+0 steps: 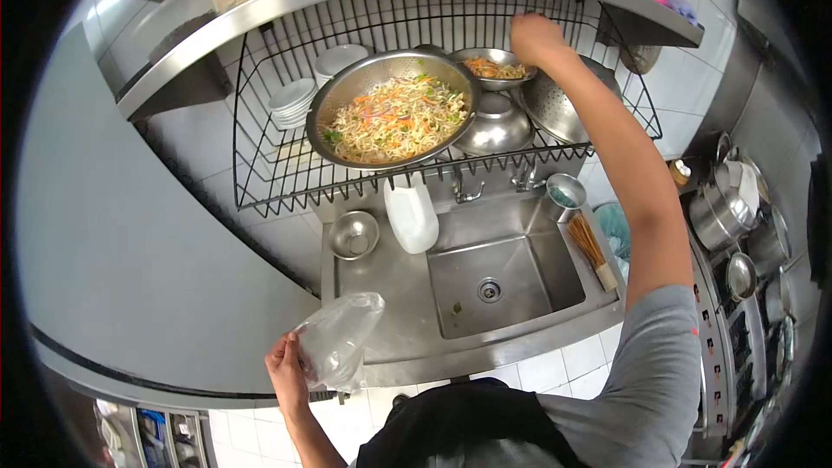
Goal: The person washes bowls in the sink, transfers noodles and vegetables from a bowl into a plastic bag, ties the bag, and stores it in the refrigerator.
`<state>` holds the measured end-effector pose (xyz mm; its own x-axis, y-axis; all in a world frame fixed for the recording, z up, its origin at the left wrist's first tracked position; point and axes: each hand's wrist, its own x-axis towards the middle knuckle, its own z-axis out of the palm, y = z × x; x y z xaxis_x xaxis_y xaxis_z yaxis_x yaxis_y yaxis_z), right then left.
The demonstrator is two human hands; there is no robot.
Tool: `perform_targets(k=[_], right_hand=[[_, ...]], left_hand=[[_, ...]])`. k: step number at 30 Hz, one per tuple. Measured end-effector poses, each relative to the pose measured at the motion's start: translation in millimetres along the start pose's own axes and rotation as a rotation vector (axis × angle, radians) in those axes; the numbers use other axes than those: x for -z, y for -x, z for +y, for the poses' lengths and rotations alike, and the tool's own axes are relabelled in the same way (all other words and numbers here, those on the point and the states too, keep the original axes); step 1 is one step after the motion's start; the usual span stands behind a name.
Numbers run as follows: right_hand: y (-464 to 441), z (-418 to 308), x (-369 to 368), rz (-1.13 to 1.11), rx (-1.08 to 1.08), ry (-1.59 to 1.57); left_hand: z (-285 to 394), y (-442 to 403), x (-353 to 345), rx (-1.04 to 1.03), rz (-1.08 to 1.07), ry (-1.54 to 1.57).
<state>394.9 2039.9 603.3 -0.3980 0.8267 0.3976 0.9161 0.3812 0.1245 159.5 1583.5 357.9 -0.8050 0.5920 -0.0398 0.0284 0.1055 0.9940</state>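
My left hand pinches the edge of a clear plastic bag, which hangs over the left front of the steel counter. My right hand is raised to the black wire rack, its fingers curled and turned away, so anything in them is hidden. Just below it sits a small metal bowl of shredded vegetables. To the left in the rack, a large perforated metal colander is filled with mixed sprouts, carrot strips and greens.
Beneath the rack is a steel sink. Around it are a cut white plastic jug, a small steel bowl, a metal cup and a stick whisk. Stacked white plates stand left; pots and a stove are right.
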Motion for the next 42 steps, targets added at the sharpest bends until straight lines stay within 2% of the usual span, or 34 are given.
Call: perform_targets(k=[1,3,6,7,9,12,14,16,18,19,21,22,23,24,25,27,28,29,30,32,34,35,36,37,38,39,42], right_hand=[[-8.2,-7.6,-3.4,0.003,0.015,-0.001],[-28.1,-22.9,-24.9,0.220,0.326,-0.332],[-33.4,-65.1,-45.3,0.280,0.428,-0.453],[-34.9,-72.9,-43.5,0.285,0.443,-0.457],[-39.0,-92.5,-37.7,-0.004,0.467,-0.249],[-63.1,-97.7,-48.9,-0.119,0.416,-0.133],[-71.3,-90.4,-65.9,0.022,0.368,-0.350],[-60.2,-79.8,-50.7,-0.030,0.399,-0.462],[-70.4,-67.0,-63.1,0.117,0.448,-0.556],[-71.5,-63.2,-61.9,0.103,0.461,-0.555],[-67.5,-55.6,-47.5,-0.093,0.427,-0.692],[-57.4,-55.0,-43.6,0.026,0.398,-0.687],[-53.7,-50.8,-38.9,-0.033,0.391,-0.781],[-38.5,-52.3,-23.5,0.022,0.378,-0.685],[-40.1,-45.6,-20.5,0.014,0.528,-0.767],[-7.2,-57.3,8.5,-0.114,0.540,-0.911],[12.8,-65.9,25.0,-0.253,0.638,-1.001],[44.6,-82.3,38.8,-0.248,0.683,-1.063],[67.8,-92.1,45.3,-0.347,0.655,-1.128],[111.6,-111.8,54.9,-0.439,0.890,-1.020],[152.8,-135.3,38.5,-0.539,0.951,-1.033],[164.7,-144.3,25.9,-0.503,1.085,-0.804],[184.2,-157.3,2.9,-0.661,1.055,-1.000],[204.6,-166.8,9.7,-0.980,0.801,-0.956],[218.0,-176.1,-2.9,-0.984,0.837,-1.052],[229.8,-183.7,-22.7,-0.987,0.869,-1.149],[257.0,-202.2,-48.8,-1.013,0.827,-1.170]], left_hand=[[-4.4,-0.9,3.9,-0.016,0.036,-0.015],[-7.8,0.8,9.3,-0.033,0.079,-0.021],[-6.0,8.6,11.3,-0.073,0.130,0.048],[-10.1,10.6,16.9,-0.076,0.145,0.053],[-22.0,14.6,32.6,-0.072,0.146,0.115],[-23.1,33.8,43.1,-0.007,0.155,0.074],[-31.4,41.5,53.2,0.009,0.171,0.057],[-46.1,48.0,63.2,0.012,0.164,-0.081],[-44.2,51.8,74.2,0.087,0.182,-0.174],[-45.8,50.8,78.4,0.067,0.197,-0.167],[-41.7,46.1,80.5,0.016,0.238,-0.160],[-40.3,41.8,81.6,0.005,0.256,-0.155],[-38.1,37.1,83.5,-0.004,0.275,-0.152],[-30.3,33.0,82.0,-0.028,0.266,-0.135],[-22.8,29.9,80.6,-0.045,0.268,-0.122],[-24.3,13.3,83.3,-0.152,0.267,-0.158],[-15.8,9.1,81.2,-0.172,0.263,-0.179],[-3.2,5.7,76.6,-0.202,0.254,-0.196],[5.6,2.0,72.1,-0.180,0.239,-0.166],[23.1,-1.5,63.1,-0.162,0.218,-0.132],[35.2,-3.1,54.9,-0.273,0.161,-0.141],[31.1,-6.5,54.3,-0.296,0.117,-0.136],[32.6,-3.9,52.0,-0.295,0.098,-0.131],[37.7,1.9,49.5,-0.375,0.017,-0.193],[43.2,8.5,48.3,-0.456,-0.063,-0.253],[48.3,16.5,48.0,-0.412,-0.148,-0.296],[38.6,26.0,43.9,-0.466,-0.289,-0.263]])
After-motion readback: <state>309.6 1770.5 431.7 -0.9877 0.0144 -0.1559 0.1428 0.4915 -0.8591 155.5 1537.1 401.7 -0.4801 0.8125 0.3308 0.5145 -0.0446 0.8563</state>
